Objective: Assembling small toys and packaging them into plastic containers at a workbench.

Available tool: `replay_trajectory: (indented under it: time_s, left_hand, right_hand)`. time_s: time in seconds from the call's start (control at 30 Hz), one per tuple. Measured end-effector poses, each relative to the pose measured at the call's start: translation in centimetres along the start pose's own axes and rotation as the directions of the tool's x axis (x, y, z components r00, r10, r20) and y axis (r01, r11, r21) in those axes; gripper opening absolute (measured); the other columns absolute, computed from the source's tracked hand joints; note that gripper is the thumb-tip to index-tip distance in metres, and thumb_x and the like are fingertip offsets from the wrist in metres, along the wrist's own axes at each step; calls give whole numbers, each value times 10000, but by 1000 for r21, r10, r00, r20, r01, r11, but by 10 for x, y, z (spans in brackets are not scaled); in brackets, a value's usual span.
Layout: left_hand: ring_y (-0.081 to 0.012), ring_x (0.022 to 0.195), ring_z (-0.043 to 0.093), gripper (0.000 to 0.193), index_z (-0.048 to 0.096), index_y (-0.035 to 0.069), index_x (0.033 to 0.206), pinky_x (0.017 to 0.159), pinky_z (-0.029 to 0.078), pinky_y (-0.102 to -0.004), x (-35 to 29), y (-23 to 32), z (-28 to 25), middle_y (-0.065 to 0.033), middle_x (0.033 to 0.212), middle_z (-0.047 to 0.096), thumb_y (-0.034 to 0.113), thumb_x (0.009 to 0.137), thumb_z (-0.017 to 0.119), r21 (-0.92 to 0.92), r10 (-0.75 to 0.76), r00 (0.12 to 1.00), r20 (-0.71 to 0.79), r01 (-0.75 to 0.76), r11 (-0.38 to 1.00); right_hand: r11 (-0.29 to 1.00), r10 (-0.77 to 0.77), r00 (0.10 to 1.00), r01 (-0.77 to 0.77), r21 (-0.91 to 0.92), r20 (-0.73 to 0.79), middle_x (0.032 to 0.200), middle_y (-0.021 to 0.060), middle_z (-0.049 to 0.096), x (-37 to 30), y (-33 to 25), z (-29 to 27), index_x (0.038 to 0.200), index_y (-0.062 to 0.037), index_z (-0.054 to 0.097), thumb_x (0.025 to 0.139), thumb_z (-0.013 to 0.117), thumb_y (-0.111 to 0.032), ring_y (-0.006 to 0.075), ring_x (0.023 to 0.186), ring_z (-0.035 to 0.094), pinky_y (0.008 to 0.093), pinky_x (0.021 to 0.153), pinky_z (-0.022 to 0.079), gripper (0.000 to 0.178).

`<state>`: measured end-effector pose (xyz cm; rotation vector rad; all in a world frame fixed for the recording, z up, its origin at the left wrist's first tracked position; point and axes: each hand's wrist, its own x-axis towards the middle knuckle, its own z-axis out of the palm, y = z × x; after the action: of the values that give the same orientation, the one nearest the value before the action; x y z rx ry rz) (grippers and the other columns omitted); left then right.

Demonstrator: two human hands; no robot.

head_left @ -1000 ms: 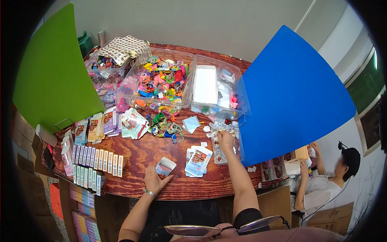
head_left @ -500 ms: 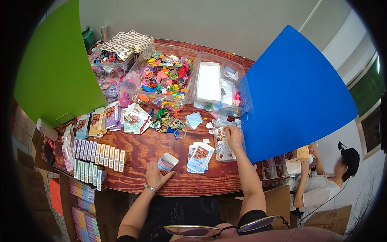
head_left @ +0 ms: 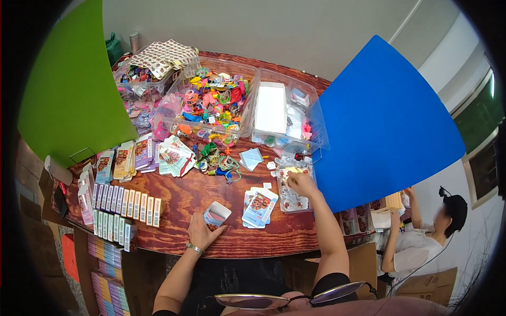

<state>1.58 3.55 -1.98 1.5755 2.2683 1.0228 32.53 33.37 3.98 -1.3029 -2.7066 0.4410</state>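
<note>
My left hand (head_left: pixel 203 230) is closed around a small blue carton (head_left: pixel 215 217) that stands tilted on the wooden table, its top flap open. Over a clear plastic tray (head_left: pixel 286 209) of small white and red pieces is my right hand (head_left: pixel 302 184). Its fingers are bunched together, pointing down into the tray; what they pinch, if anything, is hidden. Between the hands lies a stack of flat blue cartons (head_left: pixel 260 208). Pale blue paper squares (head_left: pixel 251 158) and tiny white bits rest behind them.
Closed cartons stand in rows (head_left: pixel 120 210) at the left, with fanned flat cartons (head_left: pixel 176 157) behind. A clear bin of colourful trinkets (head_left: pixel 211 102) and another holding a white box (head_left: pixel 270 107) stand farther back. Green (head_left: pixel 68 84) and blue panels (head_left: pixel 390 126) flank the table. A co-worker (head_left: pixel 421 239) works at right.
My right hand has moved slightly left and toward me over the tray, its fingers now reaching lower. My left hand keeps hold of the carton. The view has shifted slightly.
</note>
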Motion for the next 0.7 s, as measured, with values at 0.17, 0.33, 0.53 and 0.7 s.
replay_trajectory:
  time_s: [0.17,0.33,0.53,0.7]
  left_hand:
    - [-366,957,570,791,515,5,1111,796,476,-464,3,6,-7,-175,988,566,486,616,901,13,-56,997,55,56,998]
    - [-366,939,572,778,513,8,1083,785,475,-465,2,2,0,-173,973,566,488,611,904,7,7,1000,-3,-7,1000]
    - [-372,913,571,763,506,5,1037,774,473,-463,3,5,-2,-175,945,560,484,602,909,17,3,1000,3,-3,1000]
    - [-374,905,572,754,504,6,1027,767,473,-465,3,3,-4,-176,940,560,474,599,911,19,-5,1000,3,5,1000]
  right_hand:
    - [991,125,992,-125,51,13,798,132,703,-19,-11,10,1057,-100,698,828,734,-227,306,768,692,424,690,526,265]
    - [955,274,953,-285,-77,-132,883,158,707,-29,-11,37,1092,-98,663,796,767,-266,360,820,682,457,754,535,356]
    - [965,248,939,-260,-19,-239,935,171,697,-32,-10,51,954,-73,673,789,765,-269,375,837,674,468,755,534,272]
    - [943,301,949,-282,179,-94,876,174,689,-35,-4,27,847,-48,678,802,738,-240,346,826,682,445,733,532,206]
